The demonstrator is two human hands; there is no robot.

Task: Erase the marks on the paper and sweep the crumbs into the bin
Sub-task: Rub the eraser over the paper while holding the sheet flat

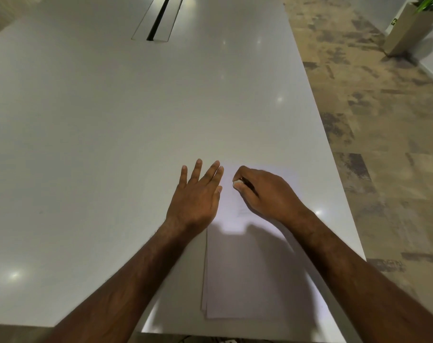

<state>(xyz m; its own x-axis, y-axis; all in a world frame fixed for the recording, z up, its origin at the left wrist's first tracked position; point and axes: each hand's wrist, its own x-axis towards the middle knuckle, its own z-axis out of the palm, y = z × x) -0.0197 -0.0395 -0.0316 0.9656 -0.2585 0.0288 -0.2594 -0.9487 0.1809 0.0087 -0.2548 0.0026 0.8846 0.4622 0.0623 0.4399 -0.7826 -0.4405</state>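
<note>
A thin stack of white paper (247, 273) lies near the right front corner of the white table (99, 132). My left hand (198, 194) rests flat on the paper's upper left edge, fingers spread. To its right, my right hand (265, 191) is closed around a small white eraser (237, 182) whose tip touches the upper part of the sheet. Faint grey marks (243, 211) show on the paper just below my right hand. No crumbs or bin are visible.
The table's right edge (334, 149) runs close beside the paper, with patterned brown floor (373, 107) beyond it. A cable slot (158, 18) is set into the table at the far end. A planter box (406, 28) stands on the floor at top right.
</note>
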